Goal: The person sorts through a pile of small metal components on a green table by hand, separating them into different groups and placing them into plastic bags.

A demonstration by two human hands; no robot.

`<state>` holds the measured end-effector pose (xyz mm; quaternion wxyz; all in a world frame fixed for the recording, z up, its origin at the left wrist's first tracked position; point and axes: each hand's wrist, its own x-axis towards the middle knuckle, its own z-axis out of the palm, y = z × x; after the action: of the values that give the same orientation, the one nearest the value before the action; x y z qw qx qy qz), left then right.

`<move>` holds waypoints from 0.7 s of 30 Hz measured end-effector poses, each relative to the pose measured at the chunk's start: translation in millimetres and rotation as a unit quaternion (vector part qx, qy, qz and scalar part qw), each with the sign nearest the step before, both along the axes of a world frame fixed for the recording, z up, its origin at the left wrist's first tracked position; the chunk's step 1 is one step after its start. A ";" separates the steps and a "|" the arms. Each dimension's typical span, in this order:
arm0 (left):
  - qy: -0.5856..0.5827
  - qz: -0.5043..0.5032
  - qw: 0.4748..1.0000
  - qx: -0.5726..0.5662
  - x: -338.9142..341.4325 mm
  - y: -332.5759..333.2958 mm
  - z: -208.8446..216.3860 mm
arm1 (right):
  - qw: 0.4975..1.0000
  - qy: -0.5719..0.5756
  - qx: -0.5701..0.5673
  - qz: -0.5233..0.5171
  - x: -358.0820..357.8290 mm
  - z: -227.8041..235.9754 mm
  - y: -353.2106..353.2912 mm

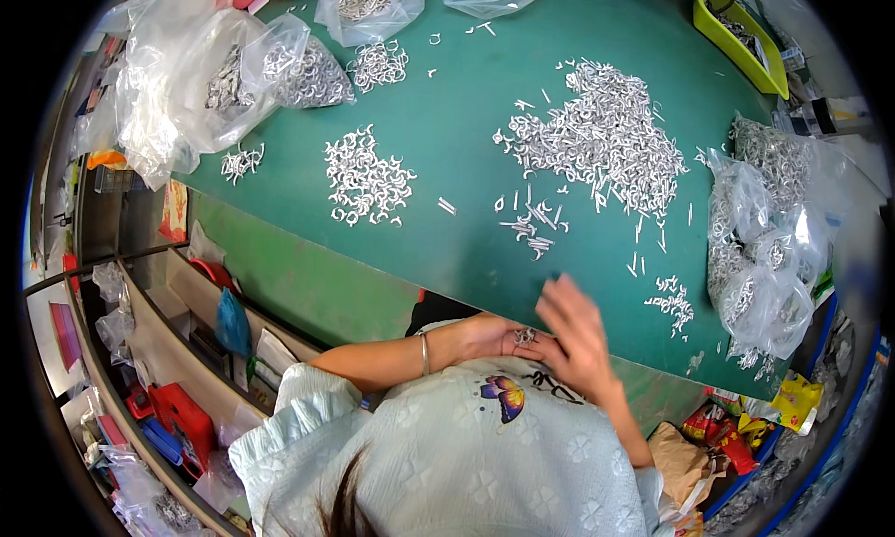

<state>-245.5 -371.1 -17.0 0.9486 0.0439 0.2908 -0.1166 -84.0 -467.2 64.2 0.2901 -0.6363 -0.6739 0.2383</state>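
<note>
My left hand (pixel 489 337) is turned palm up at the table's near edge, its fingers curled under a few small silver metal pieces (pixel 525 336). Over its fingertips, my right hand (pixel 580 341) reaches with its thumb close to those pieces. The right fingers are stretched out and a little blurred by motion. Just ahead on the green table (pixel 438 257) lie scattered short silver rods and hooks (pixel 536 225). Beyond them spreads a large heap of small curved silver pieces (pixel 611 131).
Smaller piles of curved pieces (pixel 366 178) lie at left. Clear plastic bags of metal parts (pixel 303 71) stand at the back left, with more bags (pixel 764 248) along the right edge. A yellow-green tray (pixel 741 38) sits far right. Below left is an open-topped shelf (pixel 214 313).
</note>
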 end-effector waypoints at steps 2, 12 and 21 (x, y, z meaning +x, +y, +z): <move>-0.002 -0.031 0.999 0.021 1.9 1.0 -2.5 | 0.998 -0.026 -0.014 -0.062 11.6 10.6 36.8; 0.023 -0.051 0.998 -0.006 3.1 7.6 15.8 | 0.986 -0.107 -0.109 0.060 -10.7 -13.6 -30.8; -0.002 -0.057 0.998 0.018 -4.2 8.7 7.1 | 0.985 -0.157 -0.054 -0.039 -18.2 -6.0 18.8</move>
<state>-249.7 -362.5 -9.9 0.9401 0.0775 0.2882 -0.1648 -102.2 -448.3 58.2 0.1550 -0.7062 -0.6719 0.1605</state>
